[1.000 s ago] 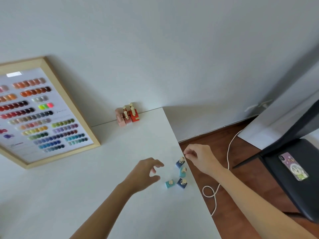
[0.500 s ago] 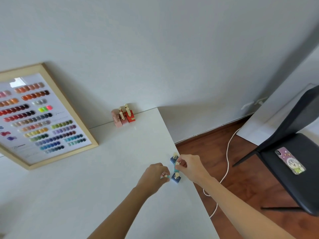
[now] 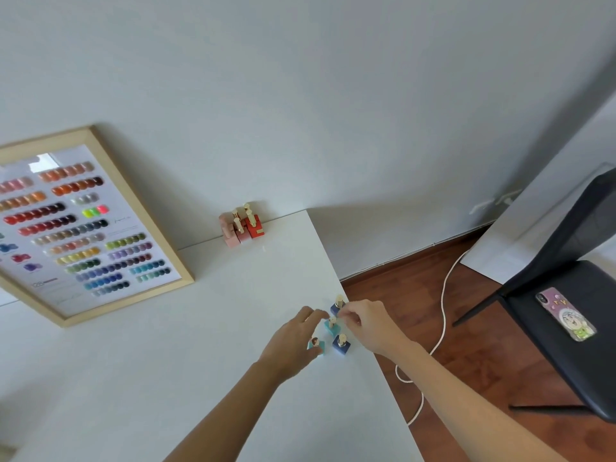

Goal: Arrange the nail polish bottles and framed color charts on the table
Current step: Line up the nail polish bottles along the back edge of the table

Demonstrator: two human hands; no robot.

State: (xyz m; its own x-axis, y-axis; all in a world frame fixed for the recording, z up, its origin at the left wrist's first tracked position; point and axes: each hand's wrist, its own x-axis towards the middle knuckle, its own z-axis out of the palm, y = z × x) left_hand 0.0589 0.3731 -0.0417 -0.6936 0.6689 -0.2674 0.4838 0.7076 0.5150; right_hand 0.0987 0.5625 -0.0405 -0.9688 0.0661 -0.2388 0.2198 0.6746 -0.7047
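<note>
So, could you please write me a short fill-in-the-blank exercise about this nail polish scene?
1. The framed color chart leans against the ____.
2. The pink and red bottles stand at the table's ____ edge.
3. A phone lies on the black ____.
4. Near both hands there are ____ blue and teal bottles.

Missing words: wall; far; chair; four

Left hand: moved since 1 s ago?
Yes. The left hand has closed in toward the table's right edge and now sits against the light blue bottle in the blue cluster, where earlier it hovered short of it.
</note>
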